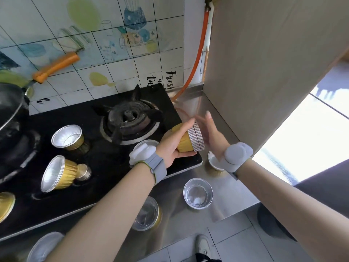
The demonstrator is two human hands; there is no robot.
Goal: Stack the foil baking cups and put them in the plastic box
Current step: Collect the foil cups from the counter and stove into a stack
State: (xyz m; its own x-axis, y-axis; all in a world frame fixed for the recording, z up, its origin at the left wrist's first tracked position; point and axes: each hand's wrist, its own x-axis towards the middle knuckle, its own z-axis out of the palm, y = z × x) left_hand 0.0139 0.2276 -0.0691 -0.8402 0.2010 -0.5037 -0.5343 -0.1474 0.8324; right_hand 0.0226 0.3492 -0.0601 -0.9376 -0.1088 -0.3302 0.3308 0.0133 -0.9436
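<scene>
My left hand [174, 146] grips a stack of gold foil baking cups [190, 138], held sideways with the silver rims pointing right, above the stove's right edge. My right hand [212, 135] has straight fingers and its palm lies flat against the stack's open rims. Loose foil cups stand around: one upright on the stove [67, 136], a tilted short stack [56, 173], one on the steel counter [198, 193], another near my left forearm [148, 214], and one under my right wrist [214, 163]. No plastic box is in view.
A black gas stove [94, 167] with a burner [129, 120] fills the left. A dark pan [9, 104] sits at far left. A beige cabinet side [264, 72] rises at right, with an orange gas hose [198, 53] behind. More cups lie at the bottom left [44, 246] and left edge [5, 204].
</scene>
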